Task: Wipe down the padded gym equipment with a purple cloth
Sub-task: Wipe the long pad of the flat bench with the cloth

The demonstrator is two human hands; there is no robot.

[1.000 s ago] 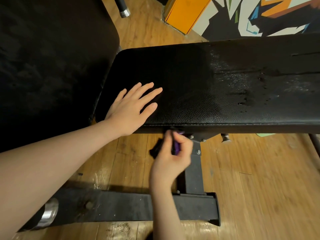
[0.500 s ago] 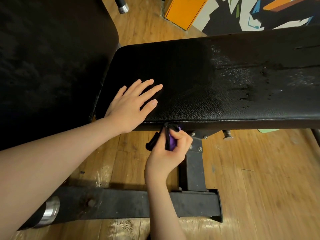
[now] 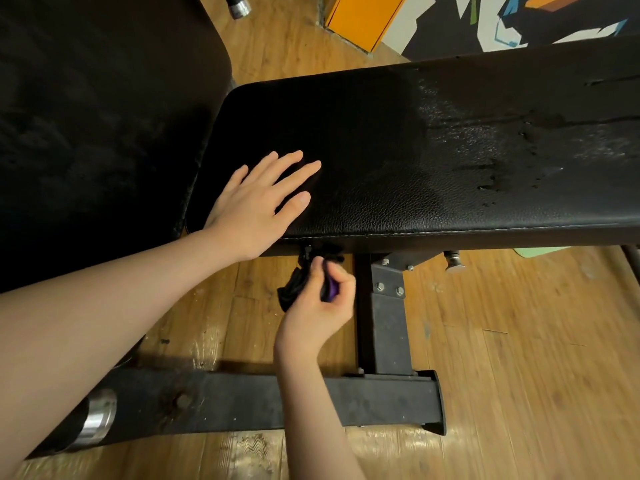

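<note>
A black padded bench seat [image 3: 433,150] runs across the middle of the view, with wet streaks on its right half. My left hand [image 3: 263,202] lies flat on the pad's near left corner, fingers straight and spread. Below the pad's front edge, my right hand [image 3: 318,306] grips a bunched purple cloth [image 3: 330,289]; it looks dark, and only a small purple part shows between the fingers. The cloth's top touches the pad's front side.
A second black pad [image 3: 97,126] fills the left. The bench's black steel post [image 3: 388,313] and floor crossbar [image 3: 263,403] stand on a wooden floor [image 3: 519,358]. An orange box [image 3: 363,19] and a painted wall lie beyond.
My right hand with the cloth has risen from below the pad to its front edge and drifted slightly left. My left hand has stayed flat on the pad.
</note>
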